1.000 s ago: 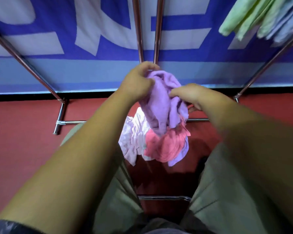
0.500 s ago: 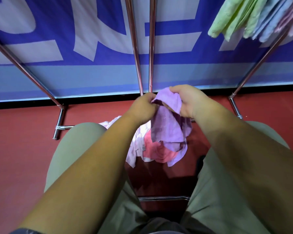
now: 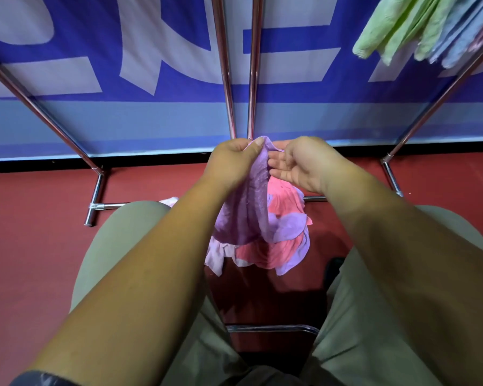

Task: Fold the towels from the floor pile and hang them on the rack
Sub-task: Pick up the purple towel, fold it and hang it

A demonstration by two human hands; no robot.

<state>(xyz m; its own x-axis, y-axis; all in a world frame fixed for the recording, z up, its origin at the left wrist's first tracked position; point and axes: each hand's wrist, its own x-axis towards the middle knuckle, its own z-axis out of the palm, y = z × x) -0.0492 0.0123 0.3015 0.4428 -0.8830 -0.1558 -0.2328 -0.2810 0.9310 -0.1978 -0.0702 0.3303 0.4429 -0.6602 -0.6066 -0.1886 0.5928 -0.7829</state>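
A purple towel hangs crumpled between my hands, above the floor pile of pink, lilac and pale towels. My left hand pinches the towel's top corner between thumb and fingers. My right hand is beside it, fingers loosely spread and touching the towel's upper edge; whether it grips the cloth is not clear. The chrome rack rises behind the pile, its two centre poles just beyond my hands.
Green and blue towels hang folded on the rack's upper right. Slanted rack poles and feet flank the pile on the red floor. A blue and white banner covers the wall. My knees frame the pile.
The towel has dropped open to hang longer. My right hand loosened from a closed grip to spread fingers, and my left hand now pinches the top corner.
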